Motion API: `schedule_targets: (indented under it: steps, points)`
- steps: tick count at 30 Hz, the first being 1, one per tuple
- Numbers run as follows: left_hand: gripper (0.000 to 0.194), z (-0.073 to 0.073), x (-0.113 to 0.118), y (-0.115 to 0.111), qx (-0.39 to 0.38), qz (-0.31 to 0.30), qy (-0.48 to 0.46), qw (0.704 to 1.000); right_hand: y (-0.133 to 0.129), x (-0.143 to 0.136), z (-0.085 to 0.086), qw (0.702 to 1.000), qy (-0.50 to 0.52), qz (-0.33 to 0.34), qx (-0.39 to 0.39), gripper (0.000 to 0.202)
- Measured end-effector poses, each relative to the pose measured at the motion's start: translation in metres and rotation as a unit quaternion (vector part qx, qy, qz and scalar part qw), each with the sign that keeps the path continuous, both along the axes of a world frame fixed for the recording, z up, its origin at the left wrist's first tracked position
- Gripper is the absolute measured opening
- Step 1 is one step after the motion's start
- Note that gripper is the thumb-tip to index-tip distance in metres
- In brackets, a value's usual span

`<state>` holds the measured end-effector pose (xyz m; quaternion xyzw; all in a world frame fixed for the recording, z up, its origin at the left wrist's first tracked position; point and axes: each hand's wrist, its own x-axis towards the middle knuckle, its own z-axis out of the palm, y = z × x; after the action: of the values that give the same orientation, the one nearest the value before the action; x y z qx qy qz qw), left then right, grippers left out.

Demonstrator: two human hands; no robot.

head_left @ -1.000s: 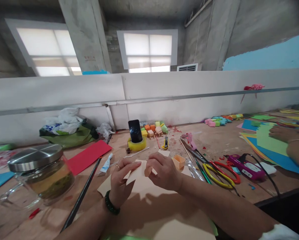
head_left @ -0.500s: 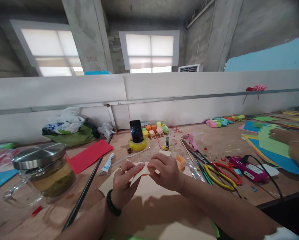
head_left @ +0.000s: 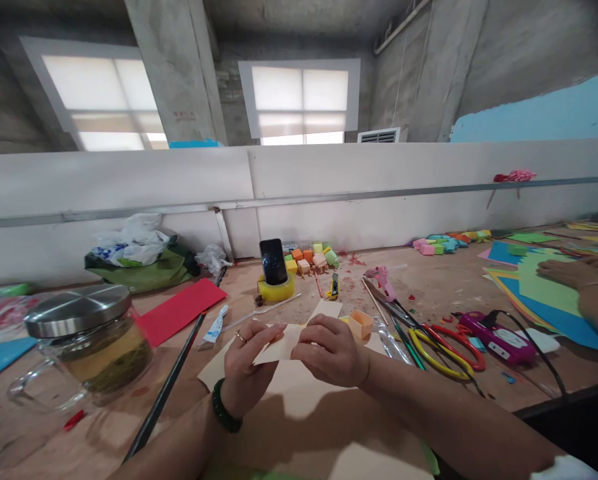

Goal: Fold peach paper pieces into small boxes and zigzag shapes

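Between my two hands is a small piece of peach-coloured paper (head_left: 285, 348), held up over larger peach sheets (head_left: 323, 433) on the table. My left hand (head_left: 251, 367), with a ring and a dark green bracelet, pinches its left end. The fingers of my right hand (head_left: 329, 350) are closed on its right end; their tips are partly hidden. Just beyond the right hand stands a small folded peach paper box (head_left: 361, 325). A flat peach paper strip (head_left: 327, 309) shows behind my fingers.
Left are a glass teapot (head_left: 89, 347), a dark rod (head_left: 166, 387) and red paper (head_left: 181, 310). A phone (head_left: 273, 261) stands in a tape roll ahead. Right lie yellow-handled scissors (head_left: 441, 357), a pink glue gun (head_left: 383, 283) and a purple device (head_left: 499, 339). Another person's hand (head_left: 569, 273) rests on coloured paper.
The paper piece is now flatter and stretched between my hands, where before its right end was curled. My right hand has turned slightly, uncovering more of the paper box and the strip behind.
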<state>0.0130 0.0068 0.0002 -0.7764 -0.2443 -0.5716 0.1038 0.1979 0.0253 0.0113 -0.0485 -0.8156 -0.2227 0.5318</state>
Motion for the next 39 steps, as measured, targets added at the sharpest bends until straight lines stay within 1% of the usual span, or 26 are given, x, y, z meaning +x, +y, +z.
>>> schedule_targets:
  steps: [3,5,9,13,17,20,22,25,29,33,36,39]
  points:
    - [0.024,0.0003,0.0007,-0.0004,0.006,-0.022,0.000,1.000,0.0018,0.0004,-0.0005,1.000,-0.001,-0.017,0.006,0.016]
    - [0.022,0.0000,0.0014,-0.0010,0.009,-0.026,-0.003,1.000,0.0022,0.0011,0.0002,0.999,0.010,-0.034,0.011,0.016]
    - [0.023,-0.0003,0.0026,-0.0028,0.015,-0.015,0.000,1.000,0.0018,0.0024,0.0018,0.999,0.019,-0.041,0.023,0.016]
    - [0.018,0.0016,0.0027,-0.0037,0.026,-0.008,0.014,1.000,0.0022,0.0021,0.0002,0.999,0.027,-0.041,0.015,0.015]
    - [0.012,0.0028,0.0024,-0.0033,0.024,0.009,0.010,1.000,0.0020,0.0008,-0.0030,0.999,0.024,-0.043,0.014,0.008]
    - [0.014,0.0031,0.0021,-0.0038,0.030,0.004,0.016,0.999,0.0009,0.0015,-0.0025,0.998,0.021,-0.055,0.013,0.008]
    - [0.015,0.0042,0.0023,-0.0052,0.032,-0.001,0.029,0.999,0.0009,0.0030,-0.0004,0.998,0.022,-0.065,0.008,0.009]
    - [0.010,0.0072,0.0037,-0.0079,0.044,0.000,0.039,0.998,0.0025,0.0052,0.0024,0.997,0.020,-0.076,-0.005,0.009]
    - [0.011,0.0085,0.0052,-0.0088,0.055,-0.007,0.047,0.997,0.0067,0.0050,0.0012,0.995,-0.006,-0.093,-0.032,0.012]
    - [0.013,0.0059,0.0042,-0.0065,0.048,-0.005,0.034,0.998,0.0082,0.0050,-0.0001,0.996,0.006,-0.080,-0.040,0.016]
    - [0.013,0.0047,0.0035,-0.0060,0.041,-0.006,0.028,0.999,0.0061,0.0060,0.0026,0.998,0.002,-0.051,-0.026,0.012]
    - [0.012,0.0045,0.0031,-0.0063,0.030,-0.006,0.018,0.999,0.0036,0.0067,0.0058,1.000,0.004,-0.028,-0.010,0.014]
